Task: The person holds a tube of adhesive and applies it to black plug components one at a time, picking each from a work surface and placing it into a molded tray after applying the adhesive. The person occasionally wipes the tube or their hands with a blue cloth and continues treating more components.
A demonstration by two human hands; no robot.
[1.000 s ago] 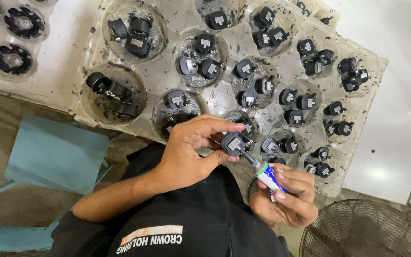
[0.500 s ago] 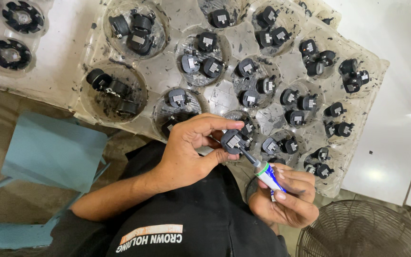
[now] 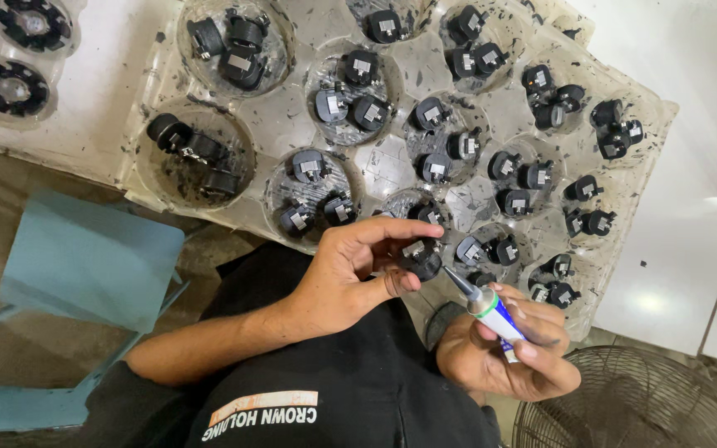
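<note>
left hand (image 3: 346, 278) pinches black part (image 3: 421, 255), lower centre; right hand (image 3: 512, 348) grips glue tube (image 3: 491, 309), nozzle touching part | clear tray (image 3: 392, 166) above

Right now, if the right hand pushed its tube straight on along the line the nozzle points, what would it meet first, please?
The right hand aims the tube up-left; its nozzle would apparently first meet the small black part pinched in the left hand, almost touching already.
</note>
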